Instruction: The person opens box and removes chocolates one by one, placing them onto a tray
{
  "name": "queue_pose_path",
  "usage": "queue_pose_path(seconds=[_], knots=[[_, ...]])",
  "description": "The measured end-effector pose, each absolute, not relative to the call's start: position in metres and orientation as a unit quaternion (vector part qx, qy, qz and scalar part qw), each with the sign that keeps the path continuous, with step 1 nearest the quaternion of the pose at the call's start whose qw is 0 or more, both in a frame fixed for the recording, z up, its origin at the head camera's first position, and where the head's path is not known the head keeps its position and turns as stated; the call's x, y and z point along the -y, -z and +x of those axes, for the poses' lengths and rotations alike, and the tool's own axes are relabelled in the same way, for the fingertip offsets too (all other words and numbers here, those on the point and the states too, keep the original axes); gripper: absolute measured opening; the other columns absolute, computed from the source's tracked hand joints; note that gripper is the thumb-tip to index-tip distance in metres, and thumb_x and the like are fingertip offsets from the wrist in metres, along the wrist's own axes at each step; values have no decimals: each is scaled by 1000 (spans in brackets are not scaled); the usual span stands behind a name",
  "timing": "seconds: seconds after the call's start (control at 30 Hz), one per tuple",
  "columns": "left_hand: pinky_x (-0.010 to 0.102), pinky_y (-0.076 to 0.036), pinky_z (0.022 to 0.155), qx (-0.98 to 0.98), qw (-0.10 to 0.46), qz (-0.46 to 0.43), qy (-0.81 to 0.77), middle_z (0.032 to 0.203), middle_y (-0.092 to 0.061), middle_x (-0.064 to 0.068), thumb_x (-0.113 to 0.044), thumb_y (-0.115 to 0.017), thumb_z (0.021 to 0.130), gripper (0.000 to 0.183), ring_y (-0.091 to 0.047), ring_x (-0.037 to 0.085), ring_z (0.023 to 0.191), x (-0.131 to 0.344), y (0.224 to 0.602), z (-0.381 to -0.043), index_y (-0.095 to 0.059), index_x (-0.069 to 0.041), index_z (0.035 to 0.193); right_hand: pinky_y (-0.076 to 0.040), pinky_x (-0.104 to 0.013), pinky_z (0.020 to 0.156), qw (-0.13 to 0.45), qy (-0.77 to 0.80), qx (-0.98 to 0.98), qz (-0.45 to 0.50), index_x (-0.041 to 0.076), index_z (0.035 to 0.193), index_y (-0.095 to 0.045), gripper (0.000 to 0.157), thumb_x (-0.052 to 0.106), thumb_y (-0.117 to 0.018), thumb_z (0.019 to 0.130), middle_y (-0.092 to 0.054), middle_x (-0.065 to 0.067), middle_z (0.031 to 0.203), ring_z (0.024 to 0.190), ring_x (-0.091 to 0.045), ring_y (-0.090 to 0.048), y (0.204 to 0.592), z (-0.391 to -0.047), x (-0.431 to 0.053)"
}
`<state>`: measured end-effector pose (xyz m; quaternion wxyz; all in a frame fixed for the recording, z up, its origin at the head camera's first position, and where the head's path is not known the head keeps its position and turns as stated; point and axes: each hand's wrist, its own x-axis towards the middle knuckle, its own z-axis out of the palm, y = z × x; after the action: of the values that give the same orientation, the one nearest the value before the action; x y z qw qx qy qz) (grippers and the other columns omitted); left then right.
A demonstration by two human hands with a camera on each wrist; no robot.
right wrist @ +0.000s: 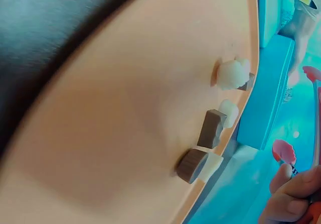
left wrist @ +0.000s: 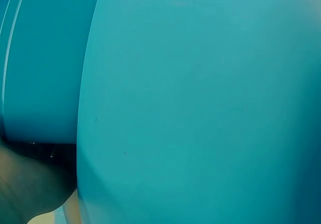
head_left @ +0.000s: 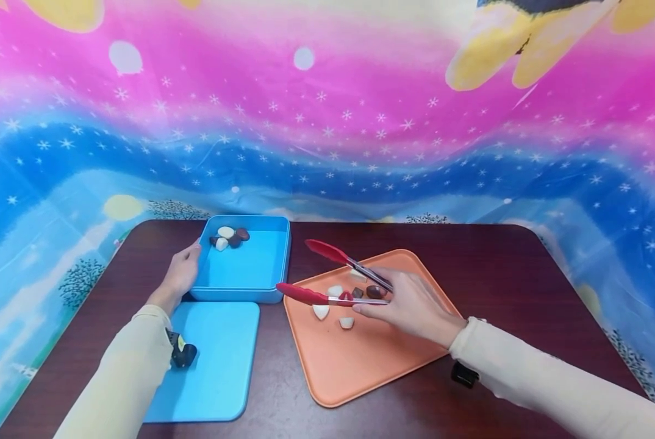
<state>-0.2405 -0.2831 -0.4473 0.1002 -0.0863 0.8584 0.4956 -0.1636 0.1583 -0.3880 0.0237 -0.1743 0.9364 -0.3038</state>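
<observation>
My right hand (head_left: 415,305) grips metal tongs with red tips (head_left: 305,294) over the orange tray (head_left: 355,366). The tong arms are spread, with nothing between the tips; the nearer tip overlaps the blue box's corner in the head view. Beneath them on the tray lie white chocolates (head_left: 346,323) and dark chocolates (head_left: 376,292), some ridged in the right wrist view. My left hand (head_left: 180,272) touches the left side of the square blue box (head_left: 239,271), its fingers mostly hidden. Several brown and white chocolates (head_left: 226,232) sit in the box's far left corner.
A flat blue lid (head_left: 218,366) lies in front of the box, under my left forearm. Everything stands on a dark brown table (head_left: 503,274). A colourful printed cloth (head_left: 327,110) hangs behind the table's far edge and round its sides.
</observation>
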Motion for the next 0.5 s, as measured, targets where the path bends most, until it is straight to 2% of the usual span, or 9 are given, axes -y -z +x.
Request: queue_pose_path(seconds=[0.17,0.33,0.5], knots=[[65,-7,126,-859,101,-91,-494,172,2,10,-48,-9,109,64,4,41,158,283,447,-241,1,-15,163,-33,-23,51,37,315,-933,-168,23,116,-67,53,57,-82,78,-44,6,64,57,-7,-41,386,-172,-144],[66,-7,126,-858,101,-91,-495,172,2,11,-49,-9,109,63,3,41,158,283,448,-241,2,-16,163,-28,-24,47,31,287,-942,-172,22,105,-63,49,59,-82,78,-41,6,62,51,-8,-35,385,-182,-126],[66,-7,126,-859,102,-91,-494,172,2,10,-49,-10,110,63,3,41,158,283,447,-241,3,-17,163,-25,-26,46,45,273,-946,-172,22,115,-65,55,60,-80,78,-40,5,62,51,-10,-34,385,-193,-105]])
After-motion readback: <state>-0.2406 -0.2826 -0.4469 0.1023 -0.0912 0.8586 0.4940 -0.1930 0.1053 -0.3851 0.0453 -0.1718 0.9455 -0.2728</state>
